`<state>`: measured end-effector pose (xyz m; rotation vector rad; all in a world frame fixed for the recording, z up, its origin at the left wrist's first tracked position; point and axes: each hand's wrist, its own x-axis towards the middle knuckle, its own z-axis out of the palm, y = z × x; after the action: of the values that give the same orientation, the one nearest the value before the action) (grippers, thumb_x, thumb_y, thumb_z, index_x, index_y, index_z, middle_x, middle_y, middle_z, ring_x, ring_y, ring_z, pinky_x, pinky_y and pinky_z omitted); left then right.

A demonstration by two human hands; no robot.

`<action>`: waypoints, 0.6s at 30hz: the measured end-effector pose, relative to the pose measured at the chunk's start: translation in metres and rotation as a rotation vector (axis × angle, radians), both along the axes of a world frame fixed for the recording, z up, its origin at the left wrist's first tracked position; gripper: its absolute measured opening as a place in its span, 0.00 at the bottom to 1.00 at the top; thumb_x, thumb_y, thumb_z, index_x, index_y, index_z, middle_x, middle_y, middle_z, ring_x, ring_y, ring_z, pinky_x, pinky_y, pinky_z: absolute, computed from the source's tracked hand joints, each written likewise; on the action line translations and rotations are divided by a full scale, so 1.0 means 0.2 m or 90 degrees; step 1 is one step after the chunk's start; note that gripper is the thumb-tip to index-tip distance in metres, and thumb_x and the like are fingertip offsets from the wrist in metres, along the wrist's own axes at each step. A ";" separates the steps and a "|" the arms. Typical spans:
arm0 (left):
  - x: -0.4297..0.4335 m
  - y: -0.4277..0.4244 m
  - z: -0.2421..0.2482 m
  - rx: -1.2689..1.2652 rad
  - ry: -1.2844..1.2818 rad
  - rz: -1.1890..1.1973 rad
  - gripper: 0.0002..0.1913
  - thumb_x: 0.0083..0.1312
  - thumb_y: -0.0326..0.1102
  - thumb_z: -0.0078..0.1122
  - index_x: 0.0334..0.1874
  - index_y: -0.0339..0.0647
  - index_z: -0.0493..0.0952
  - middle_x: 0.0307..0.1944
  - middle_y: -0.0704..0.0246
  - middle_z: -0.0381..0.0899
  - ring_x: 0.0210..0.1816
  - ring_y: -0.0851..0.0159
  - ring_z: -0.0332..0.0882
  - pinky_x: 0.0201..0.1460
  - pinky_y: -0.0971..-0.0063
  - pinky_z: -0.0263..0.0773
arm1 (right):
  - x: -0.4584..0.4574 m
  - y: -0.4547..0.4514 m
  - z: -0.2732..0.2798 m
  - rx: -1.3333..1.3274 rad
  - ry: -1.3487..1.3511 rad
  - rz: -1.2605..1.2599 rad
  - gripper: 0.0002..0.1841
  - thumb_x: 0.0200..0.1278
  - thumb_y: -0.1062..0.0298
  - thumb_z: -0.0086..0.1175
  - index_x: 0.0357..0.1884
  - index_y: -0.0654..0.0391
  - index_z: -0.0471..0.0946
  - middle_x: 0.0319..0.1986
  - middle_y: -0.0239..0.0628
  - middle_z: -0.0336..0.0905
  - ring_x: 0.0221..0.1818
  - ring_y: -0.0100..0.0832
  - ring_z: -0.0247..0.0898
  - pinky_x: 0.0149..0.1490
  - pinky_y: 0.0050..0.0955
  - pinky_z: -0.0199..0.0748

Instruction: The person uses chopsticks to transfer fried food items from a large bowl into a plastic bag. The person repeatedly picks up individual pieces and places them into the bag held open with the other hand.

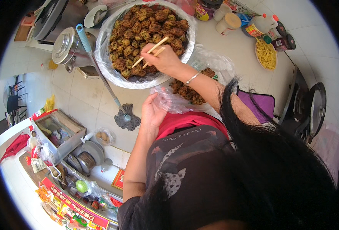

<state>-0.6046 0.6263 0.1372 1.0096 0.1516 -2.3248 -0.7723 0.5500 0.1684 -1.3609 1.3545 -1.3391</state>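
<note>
A wide metal basin (190, 37) lined with clear plastic holds a heap of browned fried balls (137, 27). Over its near side, my right hand (163, 59) grips a pair of wooden chopsticks (156, 47), their tips down by the fried balls with none plainly between them. My left hand (155, 109), palm up, has its fingers at the edge of a clear plastic bag (172, 100). More fried balls (188, 93) lie in that bag, partly hidden under my right forearm.
A mop (100, 72) leans at the left beside a lidded steel pot (67, 47). Jars and bottles (261, 26) stand at the upper right, near a plate of yellow strips (265, 54). A purple cloth (258, 103) lies by my right arm. Dark hair covers the lower right.
</note>
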 end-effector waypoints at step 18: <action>0.00 -0.01 -0.02 0.009 0.032 -0.015 0.15 0.63 0.31 0.46 0.51 0.36 0.67 0.46 0.64 0.76 0.45 0.62 0.73 0.48 0.67 0.70 | 0.03 -0.06 0.16 0.063 -0.315 -0.037 0.11 0.64 0.70 0.48 0.44 0.60 0.78 0.28 0.33 0.77 0.19 0.21 0.73 0.22 0.17 0.73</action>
<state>-0.6055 0.6238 0.1334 0.9657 0.1776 -2.3744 -0.7670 0.5384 0.2008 -0.8503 1.1073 -1.5022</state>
